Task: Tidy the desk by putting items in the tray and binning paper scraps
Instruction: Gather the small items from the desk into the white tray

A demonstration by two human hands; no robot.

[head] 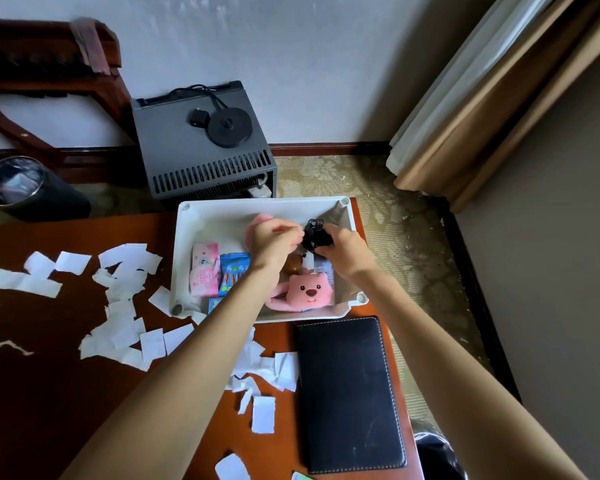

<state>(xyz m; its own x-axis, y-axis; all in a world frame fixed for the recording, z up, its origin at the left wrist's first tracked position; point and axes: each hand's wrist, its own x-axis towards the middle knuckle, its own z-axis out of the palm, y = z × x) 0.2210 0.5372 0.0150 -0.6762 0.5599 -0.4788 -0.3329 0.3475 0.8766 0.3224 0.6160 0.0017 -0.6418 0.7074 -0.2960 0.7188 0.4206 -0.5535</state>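
Observation:
A white tray (201, 216) sits at the desk's far right corner. Inside it lie a pink plush toy (307, 291), pink snack packets (204, 273), a blue packet (232, 273) and a small brown object (292, 265). Both hands hover over the tray. My right hand (345, 249) grips a bundle of black cable (314, 233). My left hand (274, 242) has its fingers curled, pinching at the cable's left side. Several white paper scraps (118, 282) are strewn across the dark wooden desk (49, 375), more near the front (264, 414).
A black leather folder (347, 393) lies on the desk in front of the tray. A metal-rimmed bin (13, 181) stands on the floor beyond the desk's left end. A black box with a kettle base (205, 143) stands behind the tray. A curtain (482, 109) hangs right.

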